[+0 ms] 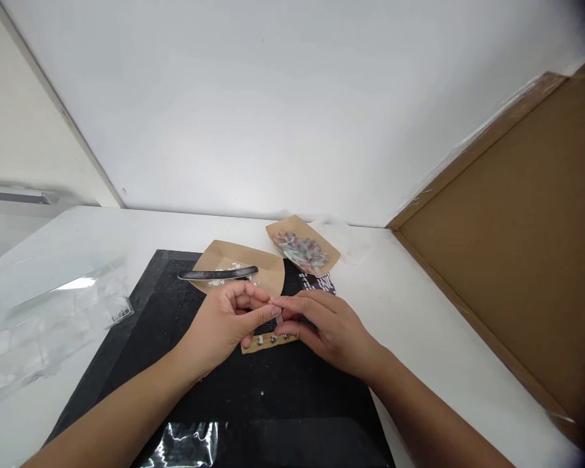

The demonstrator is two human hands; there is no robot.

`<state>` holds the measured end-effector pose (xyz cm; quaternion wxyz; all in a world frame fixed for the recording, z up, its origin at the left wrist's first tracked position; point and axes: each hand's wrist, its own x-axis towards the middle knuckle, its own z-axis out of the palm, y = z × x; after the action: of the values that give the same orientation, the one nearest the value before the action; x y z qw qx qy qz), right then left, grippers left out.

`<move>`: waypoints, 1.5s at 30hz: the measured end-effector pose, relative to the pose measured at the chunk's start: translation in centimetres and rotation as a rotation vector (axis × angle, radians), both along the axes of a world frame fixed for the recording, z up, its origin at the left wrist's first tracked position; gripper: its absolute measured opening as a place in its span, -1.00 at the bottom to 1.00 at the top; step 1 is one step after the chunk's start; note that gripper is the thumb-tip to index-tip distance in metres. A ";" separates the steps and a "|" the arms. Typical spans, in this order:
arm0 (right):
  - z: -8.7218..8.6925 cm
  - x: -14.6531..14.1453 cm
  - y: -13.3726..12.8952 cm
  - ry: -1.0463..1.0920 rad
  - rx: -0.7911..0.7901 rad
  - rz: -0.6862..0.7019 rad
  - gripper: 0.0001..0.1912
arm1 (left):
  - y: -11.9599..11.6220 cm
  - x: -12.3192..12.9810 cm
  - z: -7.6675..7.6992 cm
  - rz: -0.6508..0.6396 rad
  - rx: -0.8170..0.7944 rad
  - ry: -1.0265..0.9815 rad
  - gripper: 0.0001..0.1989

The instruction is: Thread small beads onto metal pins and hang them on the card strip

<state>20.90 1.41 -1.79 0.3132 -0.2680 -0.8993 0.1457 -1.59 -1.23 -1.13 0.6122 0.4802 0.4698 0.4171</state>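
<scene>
My left hand (pixel 231 313) and my right hand (pixel 322 325) meet over the black mat (pixel 253 403). Between their fingertips is a small, pale, translucent piece (pixel 279 319), perhaps a nail tip; fingers cover most of it. Both hands are closed in a pinch on it. Just beneath them lies a tan strip (pixel 259 346) with several small shiny bits in a row, partly hidden by the fingers. Behind my left hand, a black curved nail file (pixel 218 274) rests across a brown paper tray (pixel 266 263) that holds small white pieces.
A second brown paper tray (pixel 332 255) farther back holds many small coloured, glossy pieces. Next to it lies a dark sheet with pale marks (pixel 324 283). On the left is a clear plastic compartment case (pixel 53 325). A cardboard panel (pixel 507 247) leans at right; a white wall (pixel 253 117) stands behind.
</scene>
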 end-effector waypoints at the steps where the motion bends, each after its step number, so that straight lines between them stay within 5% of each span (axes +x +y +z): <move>1: -0.1 0.0 0.0 0.002 0.031 0.000 -0.64 | 0.0 0.0 0.0 0.011 0.004 0.002 -0.62; 10: 0.7 -0.2 0.2 0.068 -0.155 -0.007 -0.82 | 0.2 0.4 -0.7 0.037 0.047 0.037 -0.61; 16: 1.3 -0.1 0.0 0.056 -0.284 -0.036 -0.88 | 0.5 -0.1 -0.3 -0.056 0.074 0.122 -0.69; 25: 1.7 -0.6 -0.5 -0.026 -0.362 -0.132 -0.91 | 0.6 -1.3 0.0 -0.219 0.299 0.495 -0.76; 32: 0.7 -1.0 -1.5 -0.041 -0.339 -0.209 -0.89 | 0.7 -1.6 0.4 -0.255 0.465 0.589 -0.86; 41: 0.3 -1.3 -2.9 -0.049 -0.304 -0.264 -0.92 | 1.5 -2.2 -0.4 -0.050 0.834 0.811 -0.73; 45: -0.2 -1.7 -4.2 -0.062 -0.262 -0.311 -0.92 | 1.2 -2.3 -0.3 -0.061 0.926 0.895 -0.77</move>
<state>19.24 -2.74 -2.02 0.2666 -0.4464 -0.8297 0.2031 -3.92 -0.04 -1.47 0.0980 0.8354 0.4370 0.3185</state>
